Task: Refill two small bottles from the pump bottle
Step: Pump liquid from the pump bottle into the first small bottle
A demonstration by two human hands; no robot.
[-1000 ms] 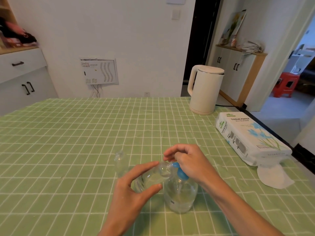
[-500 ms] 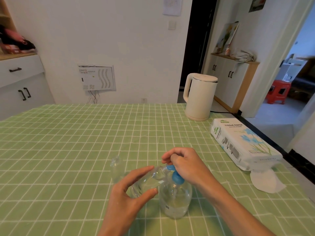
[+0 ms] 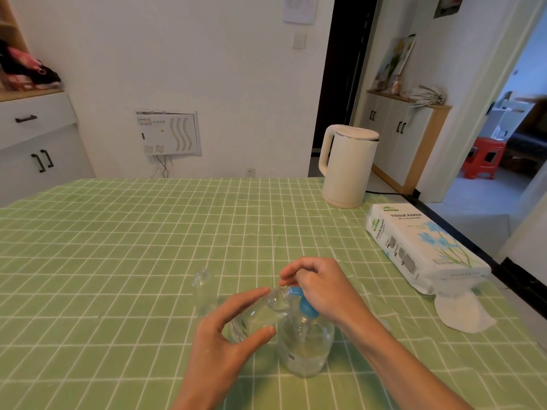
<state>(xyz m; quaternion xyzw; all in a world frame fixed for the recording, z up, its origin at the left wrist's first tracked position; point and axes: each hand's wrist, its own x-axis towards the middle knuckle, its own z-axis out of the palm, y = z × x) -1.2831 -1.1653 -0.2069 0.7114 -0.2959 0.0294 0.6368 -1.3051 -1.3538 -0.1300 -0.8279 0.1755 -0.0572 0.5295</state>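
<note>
Plastic looked clear throughout. Low centre, our left hand (image 3: 219, 347) pinched a tilted small bottle (image 3: 260, 313) at the blue-topped pump bottle (image 3: 305, 347); our right hand (image 3: 322, 288) curled over its pump.

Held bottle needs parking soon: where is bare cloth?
Free: left of the standing small bottle; the wide stretch between it and the kettle. Crowded: around the pump bottle; right edge, tissue pack and loose tissue.
</note>
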